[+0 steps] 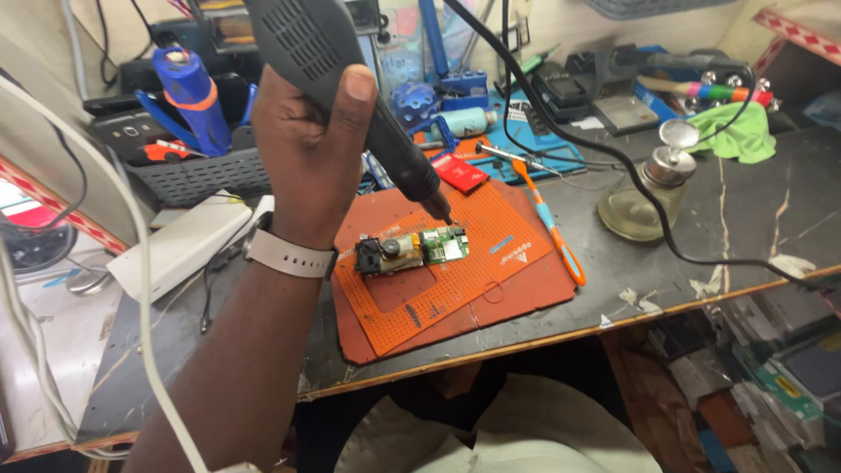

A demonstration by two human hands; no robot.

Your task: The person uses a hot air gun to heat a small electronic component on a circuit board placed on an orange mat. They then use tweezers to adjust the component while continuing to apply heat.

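My left hand (307,149) is raised over the bench and grips a black hot-air tool handle (302,39) with vent slots, thumb pressed on its side. A pale watch strap circles the wrist. The tool's narrow nozzle (438,206) points down, its tip just above a small green circuit board (444,244). That board is joined to a black camera-like module (375,256), and both lie on an orange heat mat (473,289). My right hand is out of sight.
An orange-handled tool (554,229) lies on the mat's right edge. A glass pump bottle (650,197) stands to the right, with a black cable (613,156) passing it. A grey basket (197,175), a white box (180,250), a green cloth (745,136) and the bench's front edge (561,337) surround the mat.
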